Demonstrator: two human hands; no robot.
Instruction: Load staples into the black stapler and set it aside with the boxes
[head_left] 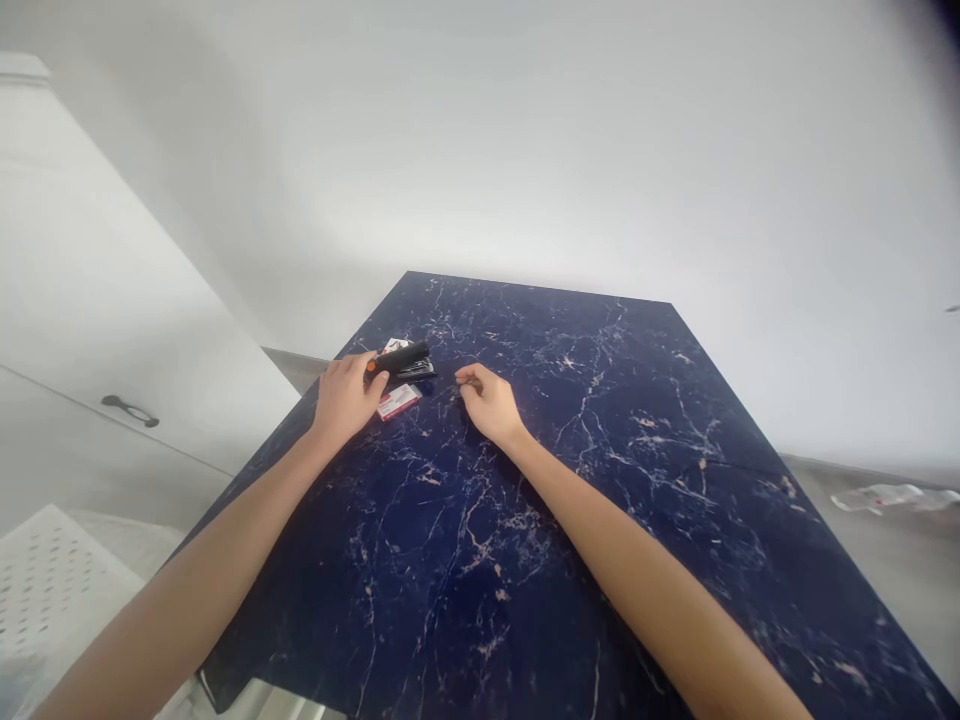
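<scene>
Head view, only one. My left hand (pixel 346 397) is clamped on the rear end of a black stapler (pixel 405 357) with an orange spot, thumb on the near side, other fingers over the far side. The stapler sits at the left part of the blue marbled table (pixel 525 580), its front pointing right, top arm apparently lifted off the base, silvery metal showing between. Inside detail too small to read.

My right hand (pixel 493 408) is just right of the stapler's front, apart from it. Fingers curl in, tips close together; can't tell if they meet or pinch something small.

Red-and-white box (pixel 399 402) lies just on the near side of the stapler, by my left thumb. Another red-and-white piece (pixel 396 344) shows behind the stapler, mostly covered.

Risks, my judgement: if my left grip slackens, the top arm may swing or the stapler may twist on that smooth-looking top. If my right fingertips get in between arm and base while my left squeezes, pinch. Anything tiny in my right fingers could drop and get lost against the busy veining. My left thumb sits so near the box that a careless shift could knock it along.
</scene>
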